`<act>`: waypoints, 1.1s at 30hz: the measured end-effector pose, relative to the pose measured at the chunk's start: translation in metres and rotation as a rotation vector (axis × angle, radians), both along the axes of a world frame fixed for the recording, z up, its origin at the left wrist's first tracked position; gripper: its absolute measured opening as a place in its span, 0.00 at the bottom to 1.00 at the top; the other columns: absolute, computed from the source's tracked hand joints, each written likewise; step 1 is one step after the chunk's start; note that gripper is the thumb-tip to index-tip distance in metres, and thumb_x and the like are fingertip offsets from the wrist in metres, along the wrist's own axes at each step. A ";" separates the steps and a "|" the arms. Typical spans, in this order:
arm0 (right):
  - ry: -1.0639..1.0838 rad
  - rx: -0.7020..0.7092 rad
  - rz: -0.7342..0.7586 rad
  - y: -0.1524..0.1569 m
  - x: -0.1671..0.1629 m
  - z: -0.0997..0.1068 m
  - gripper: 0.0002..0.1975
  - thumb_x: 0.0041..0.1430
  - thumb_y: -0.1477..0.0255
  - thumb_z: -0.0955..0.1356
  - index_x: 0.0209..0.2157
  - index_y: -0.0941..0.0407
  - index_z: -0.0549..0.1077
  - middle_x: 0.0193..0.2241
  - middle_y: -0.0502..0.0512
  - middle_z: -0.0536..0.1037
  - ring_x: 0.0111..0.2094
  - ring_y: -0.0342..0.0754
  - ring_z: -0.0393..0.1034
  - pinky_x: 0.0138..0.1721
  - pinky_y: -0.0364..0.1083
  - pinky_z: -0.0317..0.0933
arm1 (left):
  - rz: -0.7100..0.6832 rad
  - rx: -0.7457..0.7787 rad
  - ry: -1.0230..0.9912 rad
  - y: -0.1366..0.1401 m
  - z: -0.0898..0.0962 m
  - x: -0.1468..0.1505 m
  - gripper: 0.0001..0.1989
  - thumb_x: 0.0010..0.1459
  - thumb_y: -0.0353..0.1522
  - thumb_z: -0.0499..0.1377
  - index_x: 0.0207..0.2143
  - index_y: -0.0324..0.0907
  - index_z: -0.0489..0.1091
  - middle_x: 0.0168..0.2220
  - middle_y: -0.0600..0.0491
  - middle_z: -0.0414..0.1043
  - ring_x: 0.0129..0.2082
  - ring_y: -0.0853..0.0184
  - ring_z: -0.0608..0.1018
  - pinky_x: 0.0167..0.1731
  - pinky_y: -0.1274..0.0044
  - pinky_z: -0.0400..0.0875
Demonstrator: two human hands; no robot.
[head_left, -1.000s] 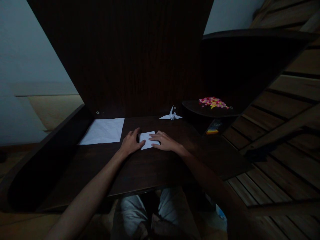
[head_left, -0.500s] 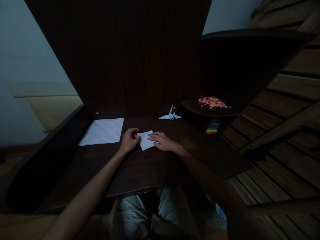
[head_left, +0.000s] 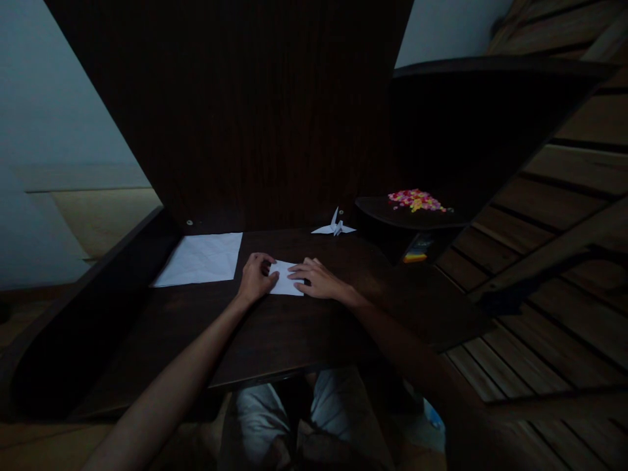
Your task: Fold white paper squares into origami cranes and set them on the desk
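A small white folded square of paper (head_left: 286, 282) lies on the dark desk between my two hands, its near edge roughly level with the desk front. My left hand (head_left: 256, 277) is at its left side, fingers curled by the far corner and thumb on the near left part. From the right, my right hand (head_left: 316, 277) rests on the paper with fingers stretched out and thumb apart. Behind the hands, slightly right, stands a white paper crane (head_left: 335, 226) with its wings spread. A larger white sheet of paper (head_left: 200, 259) lies flat to the left.
The dark wooden desk (head_left: 275, 340) has a raised side panel (head_left: 98, 314) on the left and a tall back panel. On the right, a low shelf (head_left: 387, 214) bears a heap of small pink and yellow pieces (head_left: 417, 199). A slatted wooden structure (head_left: 569, 261) stands farther right.
The folded paper has turned from a tilted position to one squarer with the desk edge. My left thumb has come down toward its near left part; my right hand stays over the right side.
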State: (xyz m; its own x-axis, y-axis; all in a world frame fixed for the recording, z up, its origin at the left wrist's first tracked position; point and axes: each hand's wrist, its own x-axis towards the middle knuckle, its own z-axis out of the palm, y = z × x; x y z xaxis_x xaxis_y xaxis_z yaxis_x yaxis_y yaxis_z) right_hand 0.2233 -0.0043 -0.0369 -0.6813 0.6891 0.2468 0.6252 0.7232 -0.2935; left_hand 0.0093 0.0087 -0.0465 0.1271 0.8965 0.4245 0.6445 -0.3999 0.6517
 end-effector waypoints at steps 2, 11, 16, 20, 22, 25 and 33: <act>0.014 -0.003 0.003 0.000 0.000 -0.001 0.15 0.60 0.69 0.65 0.48 0.52 0.73 0.52 0.55 0.72 0.48 0.54 0.61 0.49 0.55 0.55 | -0.017 -0.012 0.020 0.001 -0.001 -0.001 0.08 0.46 0.31 0.60 0.32 0.41 0.71 0.40 0.50 0.69 0.28 0.70 0.73 0.35 0.73 0.74; 0.123 0.015 -0.015 0.007 0.001 -0.008 0.16 0.59 0.68 0.66 0.48 0.56 0.73 0.47 0.57 0.74 0.46 0.50 0.64 0.51 0.53 0.57 | -0.182 -0.021 0.033 0.002 -0.001 -0.002 0.12 0.47 0.31 0.60 0.36 0.41 0.75 0.49 0.48 0.71 0.47 0.59 0.74 0.49 0.69 0.69; 0.266 -0.013 -0.115 0.011 0.001 -0.010 0.28 0.55 0.68 0.68 0.57 0.56 0.64 0.51 0.60 0.70 0.48 0.50 0.65 0.51 0.52 0.59 | -0.351 -0.048 -0.033 -0.004 0.000 0.004 0.26 0.48 0.27 0.57 0.52 0.39 0.65 0.47 0.48 0.74 0.41 0.64 0.77 0.46 0.70 0.72; 0.191 -0.023 -0.086 0.010 0.003 -0.007 0.21 0.57 0.71 0.66 0.53 0.56 0.69 0.51 0.59 0.70 0.51 0.52 0.62 0.53 0.53 0.57 | -0.395 -0.088 -0.036 -0.006 0.001 0.005 0.23 0.52 0.30 0.56 0.52 0.39 0.63 0.42 0.49 0.76 0.40 0.64 0.78 0.44 0.71 0.72; 0.106 -0.037 -0.078 0.010 0.004 -0.005 0.16 0.56 0.73 0.66 0.47 0.56 0.74 0.50 0.58 0.72 0.49 0.53 0.62 0.52 0.54 0.56 | -0.400 -0.073 -0.004 -0.005 0.002 0.004 0.19 0.56 0.30 0.53 0.51 0.39 0.65 0.42 0.49 0.76 0.41 0.63 0.78 0.44 0.71 0.72; 0.039 -0.053 -0.091 0.010 0.006 -0.002 0.18 0.52 0.76 0.67 0.47 0.54 0.75 0.52 0.56 0.71 0.49 0.54 0.61 0.52 0.56 0.55 | -0.430 -0.017 0.136 -0.002 0.001 -0.001 0.16 0.57 0.30 0.52 0.47 0.39 0.69 0.44 0.47 0.76 0.45 0.62 0.76 0.48 0.68 0.69; -0.002 -0.093 0.028 0.013 0.021 0.002 0.26 0.52 0.63 0.70 0.54 0.49 0.69 0.60 0.57 0.63 0.58 0.58 0.54 0.55 0.61 0.48 | -0.519 -0.061 0.484 0.005 -0.001 -0.013 0.22 0.62 0.38 0.48 0.58 0.43 0.62 0.60 0.51 0.61 0.64 0.55 0.54 0.59 0.57 0.51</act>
State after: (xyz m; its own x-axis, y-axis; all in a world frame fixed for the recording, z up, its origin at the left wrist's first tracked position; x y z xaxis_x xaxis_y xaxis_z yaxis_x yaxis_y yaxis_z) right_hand 0.2444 0.0090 -0.0350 -0.7010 0.6897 0.1816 0.6056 0.7101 -0.3591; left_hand -0.0039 0.0140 -0.0475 0.7055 0.6896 0.1632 0.6037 -0.7055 0.3712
